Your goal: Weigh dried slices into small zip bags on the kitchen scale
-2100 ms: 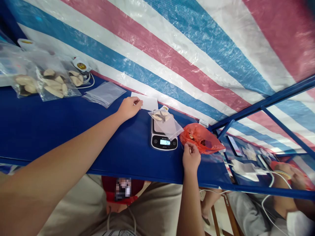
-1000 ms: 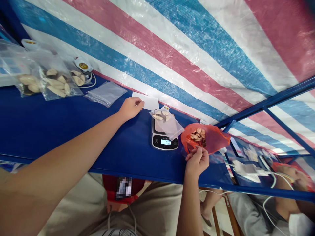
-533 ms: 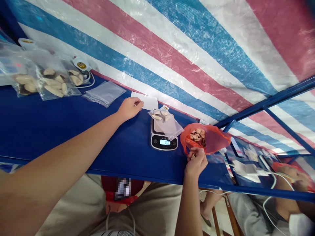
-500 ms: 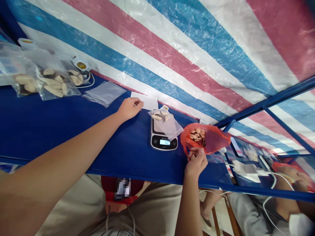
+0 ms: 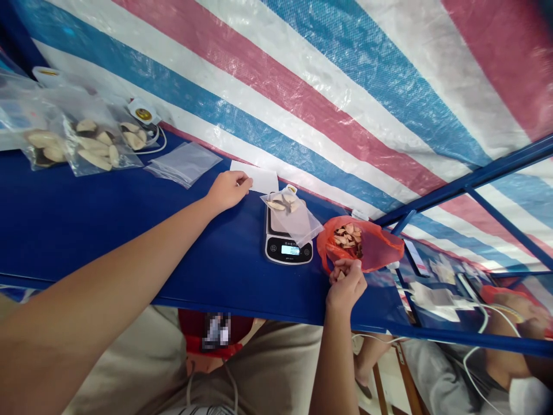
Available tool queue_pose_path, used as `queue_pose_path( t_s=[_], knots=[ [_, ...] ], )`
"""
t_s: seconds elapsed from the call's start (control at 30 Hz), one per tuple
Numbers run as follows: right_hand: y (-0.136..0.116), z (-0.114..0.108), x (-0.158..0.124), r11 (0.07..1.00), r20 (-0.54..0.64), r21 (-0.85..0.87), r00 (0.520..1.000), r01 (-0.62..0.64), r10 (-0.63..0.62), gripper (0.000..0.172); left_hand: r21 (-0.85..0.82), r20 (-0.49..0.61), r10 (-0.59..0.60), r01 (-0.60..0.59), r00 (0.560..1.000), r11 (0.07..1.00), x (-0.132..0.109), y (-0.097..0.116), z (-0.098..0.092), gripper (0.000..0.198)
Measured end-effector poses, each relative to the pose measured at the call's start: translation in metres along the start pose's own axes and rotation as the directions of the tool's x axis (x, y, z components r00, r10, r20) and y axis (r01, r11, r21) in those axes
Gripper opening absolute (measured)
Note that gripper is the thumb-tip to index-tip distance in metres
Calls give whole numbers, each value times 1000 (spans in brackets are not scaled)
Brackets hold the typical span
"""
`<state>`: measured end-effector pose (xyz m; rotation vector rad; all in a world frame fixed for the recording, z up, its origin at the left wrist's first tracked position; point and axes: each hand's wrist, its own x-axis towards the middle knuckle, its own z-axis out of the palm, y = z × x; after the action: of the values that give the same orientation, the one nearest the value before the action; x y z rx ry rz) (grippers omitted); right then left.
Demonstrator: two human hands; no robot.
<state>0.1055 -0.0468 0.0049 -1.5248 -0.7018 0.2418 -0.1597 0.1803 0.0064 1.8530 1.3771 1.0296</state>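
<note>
On the blue table stands a digital kitchen scale (image 5: 288, 253) with a lit display. A clear zip bag (image 5: 302, 227) with a few pale, dark-edged dried slices (image 5: 283, 203) lies across its platform. To the left of the scale, my left hand (image 5: 228, 190) rests by a white paper (image 5: 262, 180), its fingers curled; whether they pinch anything is hidden. My right hand (image 5: 347, 282) is closed around a small pale dried slice (image 5: 341, 275) at the near rim of an open red plastic bag (image 5: 382, 245). Inside that bag are many more slices (image 5: 347, 235).
Flat clear zip bags (image 5: 184, 164) lie left of the paper. Farther left are filled bags of slices (image 5: 95, 147) and a white device with a cable (image 5: 144, 112). A striped tarp (image 5: 268, 75) hangs behind. To the right are a phone (image 5: 415, 257) and another person's leg (image 5: 436, 369).
Almost nothing differs. The view has shifted very slightly; both hands keep their places, and the slice in my right fingers shows a little more.
</note>
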Motion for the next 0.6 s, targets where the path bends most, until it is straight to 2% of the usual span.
queue_pose_path(
  t_s=[0.07, 0.1, 0.2, 0.3, 0.4, 0.6],
  knots=[
    [-8, -3, 11, 979, 30, -179, 995, 102, -98, 52, 5, 3, 2, -2, 1000, 1000, 0, 0, 0, 29],
    [-13, -4, 19, 938, 50, -302, 986, 168, -161, 52, 7, 5, 5, -5, 1000, 1000, 0, 0, 0, 29],
    [-26, -7, 51, 732, 129, -615, 953, 294, -274, 51, 8, 5, 9, -9, 1000, 1000, 1, -1, 1, 29],
    [-28, -4, 84, 562, 215, -779, 961, 277, -175, 51, 11, 8, 15, -15, 1000, 1000, 2, -1, 1, 29],
    [-22, 0, 103, 439, 269, -855, 960, 276, -80, 51, 5, 11, 22, -22, 1000, 1000, 3, -2, 1, 28],
    [-19, 1, 117, 339, 222, -915, 975, 218, -27, 61, -4, 16, 25, -25, 1000, 1000, 4, -4, 3, 26]
  ],
)
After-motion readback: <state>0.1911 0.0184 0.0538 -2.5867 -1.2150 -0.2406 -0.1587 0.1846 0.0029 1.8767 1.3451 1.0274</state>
